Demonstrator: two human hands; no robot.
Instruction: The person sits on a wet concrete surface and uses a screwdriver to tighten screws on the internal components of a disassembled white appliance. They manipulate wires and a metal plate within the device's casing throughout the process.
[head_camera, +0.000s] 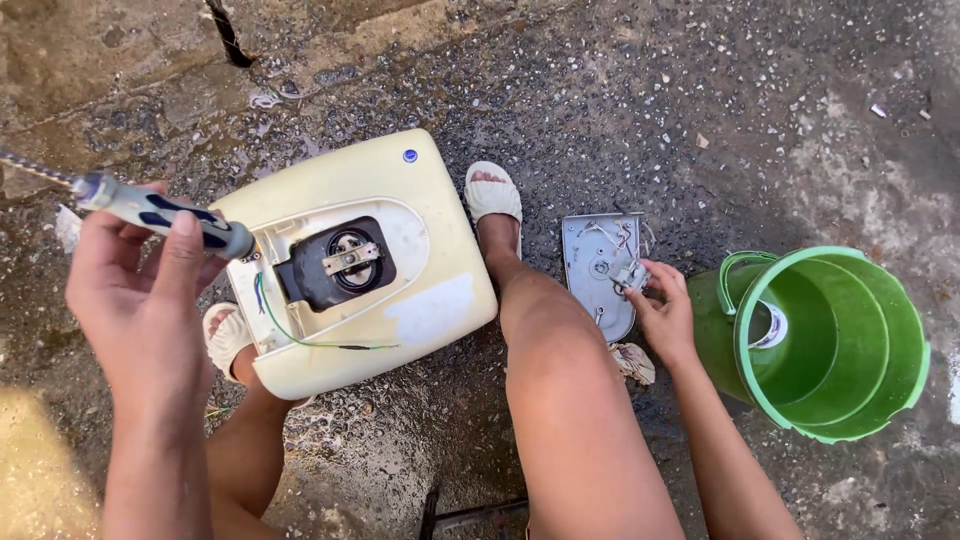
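Observation:
My left hand (140, 290) is raised at the left, gripping a screwdriver (165, 212) with a grey and dark blue handle. Just right of it, on the wet ground, lies a cream plastic appliance housing (420, 220) with a dark motor opening and a loose green wire (320, 340). My right hand (662, 310) reaches down to a grey metal plate (595, 270) on the ground, its fingers pinching a small grey part (630, 275) on that plate. My knees and sandalled feet frame the housing.
A green plastic bucket (835, 340) lies tipped on its side at the right, close to my right hand. The ground is wet, pebbled concrete with a crack at the top left. A dark metal bar (470, 515) shows at the bottom.

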